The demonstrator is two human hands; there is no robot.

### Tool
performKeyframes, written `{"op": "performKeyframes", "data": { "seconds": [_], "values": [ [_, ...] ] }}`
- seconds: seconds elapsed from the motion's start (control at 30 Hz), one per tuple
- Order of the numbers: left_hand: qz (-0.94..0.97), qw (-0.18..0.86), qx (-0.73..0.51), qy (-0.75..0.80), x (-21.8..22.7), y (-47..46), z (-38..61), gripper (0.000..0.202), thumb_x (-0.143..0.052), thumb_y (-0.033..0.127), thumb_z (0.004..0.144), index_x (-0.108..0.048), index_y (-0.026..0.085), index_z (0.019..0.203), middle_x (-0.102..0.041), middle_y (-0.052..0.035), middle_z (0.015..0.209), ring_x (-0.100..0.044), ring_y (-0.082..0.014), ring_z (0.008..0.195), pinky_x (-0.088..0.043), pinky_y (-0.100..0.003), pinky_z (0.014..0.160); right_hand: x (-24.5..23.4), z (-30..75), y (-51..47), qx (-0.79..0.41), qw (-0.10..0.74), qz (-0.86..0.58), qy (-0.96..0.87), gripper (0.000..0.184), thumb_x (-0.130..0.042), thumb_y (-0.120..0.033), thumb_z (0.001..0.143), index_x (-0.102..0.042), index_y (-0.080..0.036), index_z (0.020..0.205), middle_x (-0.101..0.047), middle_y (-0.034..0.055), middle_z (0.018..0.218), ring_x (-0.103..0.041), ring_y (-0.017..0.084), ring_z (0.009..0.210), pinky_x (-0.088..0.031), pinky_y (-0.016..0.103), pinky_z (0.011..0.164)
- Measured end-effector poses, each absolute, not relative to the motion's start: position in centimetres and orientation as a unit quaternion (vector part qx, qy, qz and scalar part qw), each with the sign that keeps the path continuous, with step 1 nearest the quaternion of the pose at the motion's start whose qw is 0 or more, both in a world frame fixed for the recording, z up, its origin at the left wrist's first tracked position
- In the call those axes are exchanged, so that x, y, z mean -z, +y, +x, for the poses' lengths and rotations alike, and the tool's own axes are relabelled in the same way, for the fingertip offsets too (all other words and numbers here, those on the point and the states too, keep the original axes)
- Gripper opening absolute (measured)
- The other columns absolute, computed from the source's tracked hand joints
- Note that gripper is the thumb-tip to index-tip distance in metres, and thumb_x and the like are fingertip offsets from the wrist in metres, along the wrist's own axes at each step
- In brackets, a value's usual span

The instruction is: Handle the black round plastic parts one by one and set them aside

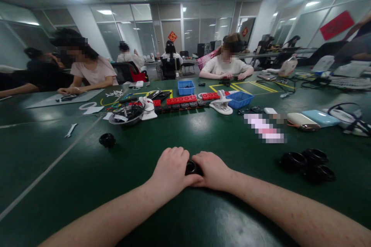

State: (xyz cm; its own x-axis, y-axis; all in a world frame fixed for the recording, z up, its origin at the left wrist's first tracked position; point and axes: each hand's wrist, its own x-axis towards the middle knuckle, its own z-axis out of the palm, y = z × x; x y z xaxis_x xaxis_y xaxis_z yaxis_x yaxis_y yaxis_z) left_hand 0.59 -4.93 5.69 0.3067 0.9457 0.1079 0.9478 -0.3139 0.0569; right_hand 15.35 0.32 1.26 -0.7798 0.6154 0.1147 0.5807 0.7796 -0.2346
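Observation:
Both hands meet around a small black ring-shaped part near the front middle of the green table. My left hand grips it from the left, its thumb stretched across the near side. From the right, my right hand closes on the same part, fingers curled. Only the part's top opening shows; the rest is hidden by my hands. A similar black part stands alone to the left. To the right, several more black ring-shaped parts sit close together.
Across the table's middle run red power strips, a white clip base, blue bins and a bowl of black cables. A wrench lies left. Power banks and cables are at right. Two people sit opposite.

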Motion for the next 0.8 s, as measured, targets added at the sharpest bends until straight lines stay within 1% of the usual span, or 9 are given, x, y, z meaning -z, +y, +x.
{"op": "performKeyframes", "data": {
  "seconds": [0.07, 0.1, 0.17, 0.23, 0.3, 0.37, 0.53, 0.7, 0.8],
  "values": [
    [-0.834, -0.031, 0.069, -0.546, -6.1, -4.8, -0.3, 0.042, -0.061, 0.054, 0.069, -0.057, 0.016, 0.087, -0.056, -0.0056, 0.090, -0.052, -0.0251, 0.087, -0.041, -0.040, 0.079, -1.4, 15.5, 0.3, -0.098, 0.093, -0.311, -0.941, 0.048, -0.059, -0.061, 0.062, -0.056, -0.015, 0.076, -0.060, 0.0059, 0.072, -0.054, 0.021, 0.068, -0.038, 0.030, 0.059],
    [-0.845, -0.056, 0.079, -0.526, -6.4, -4.7, -0.9, 0.043, -0.061, 0.052, 0.071, -0.056, 0.018, 0.096, -0.055, -0.0058, 0.101, -0.050, -0.0252, 0.096, -0.039, -0.040, 0.085, -1.6, 15.6, 0.4, -0.105, 0.094, -0.307, -0.941, 0.052, -0.057, -0.064, 0.061, -0.057, -0.015, 0.077, -0.060, 0.0063, 0.073, -0.054, 0.021, 0.068, -0.039, 0.030, 0.059],
    [-0.856, -0.090, 0.089, -0.502, -6.9, -4.6, -1.8, 0.050, -0.060, 0.049, 0.072, -0.050, 0.022, 0.113, -0.047, -0.0060, 0.121, -0.042, -0.0263, 0.111, -0.034, -0.041, 0.093, -1.8, 15.8, 0.4, -0.121, 0.096, -0.295, -0.943, 0.056, -0.057, -0.067, 0.060, -0.058, -0.015, 0.081, -0.061, 0.0071, 0.077, -0.055, 0.022, 0.070, -0.040, 0.031, 0.060],
    [-0.865, -0.113, 0.090, -0.481, -7.4, -4.5, -2.4, 0.052, -0.061, 0.045, 0.073, -0.046, 0.025, 0.119, -0.042, -0.0051, 0.129, -0.036, -0.0260, 0.118, -0.031, -0.041, 0.097, -2.0, 16.0, 0.6, -0.141, 0.100, -0.283, -0.943, 0.060, -0.059, -0.065, 0.059, -0.058, -0.014, 0.090, -0.062, 0.0083, 0.083, -0.056, 0.022, 0.074, -0.041, 0.032, 0.064],
    [-0.877, -0.134, 0.088, -0.453, -7.7, -4.4, -2.5, 0.049, -0.062, 0.039, 0.074, -0.047, 0.027, 0.119, -0.043, -0.0038, 0.128, -0.037, -0.0244, 0.118, -0.031, -0.040, 0.097, -2.1, 16.3, 0.8, -0.165, 0.103, -0.267, -0.944, 0.063, -0.062, -0.062, 0.060, -0.056, -0.014, 0.100, -0.062, 0.0090, 0.090, -0.056, 0.023, 0.079, -0.042, 0.033, 0.068],
    [-0.889, -0.158, 0.087, -0.422, -7.8, -4.4, -2.4, 0.049, -0.063, 0.031, 0.074, -0.046, 0.028, 0.120, -0.046, -0.0024, 0.126, -0.040, -0.0222, 0.116, -0.032, -0.037, 0.097, -2.3, 16.5, 1.1, -0.184, 0.098, -0.244, -0.947, 0.060, -0.063, -0.056, 0.062, -0.054, -0.016, 0.107, -0.061, 0.0083, 0.093, -0.056, 0.022, 0.082, -0.042, 0.033, 0.072],
    [-0.895, -0.200, 0.080, -0.390, -7.5, -4.1, -2.2, 0.044, -0.058, 0.017, 0.079, -0.048, 0.029, 0.120, -0.053, 0.0008, 0.121, -0.048, -0.0177, 0.110, -0.034, -0.031, 0.096, -2.5, 16.8, 1.8, -0.200, 0.069, -0.203, -0.956, 0.039, -0.066, -0.039, 0.066, -0.058, -0.017, 0.098, -0.060, 0.0054, 0.085, -0.054, 0.019, 0.078, -0.041, 0.031, 0.072],
    [-0.889, -0.200, 0.076, -0.405, -7.4, -4.1, -2.2, 0.043, -0.058, 0.015, 0.079, -0.049, 0.029, 0.119, -0.054, 0.0008, 0.118, -0.049, -0.0170, 0.106, -0.035, -0.030, 0.093, -2.5, 16.6, 1.9, -0.202, 0.070, -0.207, -0.955, 0.039, -0.068, -0.038, 0.065, -0.058, -0.017, 0.096, -0.059, 0.0044, 0.084, -0.053, 0.018, 0.077, -0.039, 0.030, 0.070],
    [-0.883, -0.182, 0.066, -0.428, -7.3, -4.4, -1.7, 0.043, -0.061, 0.019, 0.078, -0.049, 0.031, 0.117, -0.056, 0.0005, 0.104, -0.053, -0.0175, 0.095, -0.041, -0.030, 0.083, -2.3, 16.5, 1.8, -0.198, 0.073, -0.217, -0.953, 0.038, -0.068, -0.040, 0.064, -0.060, -0.018, 0.094, -0.060, 0.0039, 0.083, -0.053, 0.018, 0.076, -0.039, 0.029, 0.068]
  ]
}}
